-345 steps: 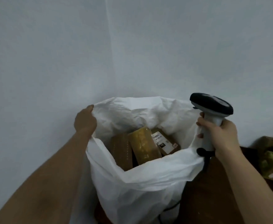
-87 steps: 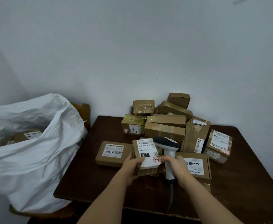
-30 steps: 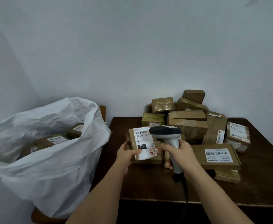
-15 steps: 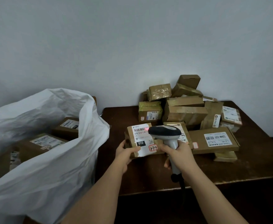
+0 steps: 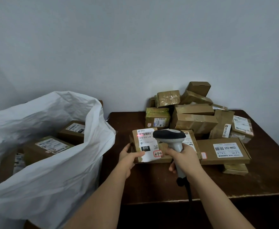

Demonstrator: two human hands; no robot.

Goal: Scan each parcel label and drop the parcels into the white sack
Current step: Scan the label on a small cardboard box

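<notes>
My left hand (image 5: 130, 159) grips a small brown parcel (image 5: 146, 147) by its lower left corner, holding it just above the dark table. Its white label faces up and carries a barcode, "010" and a red hand-written mark. My right hand (image 5: 184, 157) holds a grey and black barcode scanner (image 5: 170, 138) over the parcel's right side. A red scan line lies across the barcode. The white sack (image 5: 52, 171) stands open at the left with several labelled parcels inside.
A pile of several brown parcels (image 5: 193, 113) lies against the wall at the back of the dark wooden table (image 5: 152, 182). A flat labelled box (image 5: 223, 150) rests right of my right hand. The scanner cable hangs over the table's front edge.
Since 2.9 s ago my left hand has lifted the parcel off the table and tilted its label toward the scanner. The red scan line now shows on the barcode. My head has turned slightly.
</notes>
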